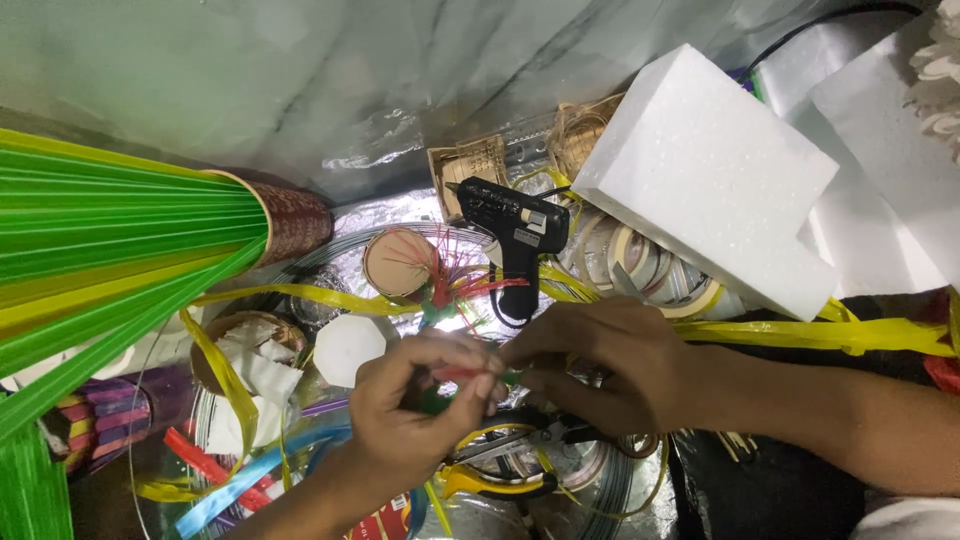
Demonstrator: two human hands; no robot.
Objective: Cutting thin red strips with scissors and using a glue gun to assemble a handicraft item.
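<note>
**Between my fingertips, a sliver of red**

At the centre of a crowded craft table, my left hand (415, 410) and right hand (590, 365) meet, fingers closed together on a small red strip (462, 374); something green sits just beneath it, mostly hidden. Just beyond my knuckles stands a black glue gun (515, 235), with a white foam block (715, 175) to its right. Yellow ribbon (800, 333) trails across the table, and green sticks (110, 240) fan out at left.
</note>
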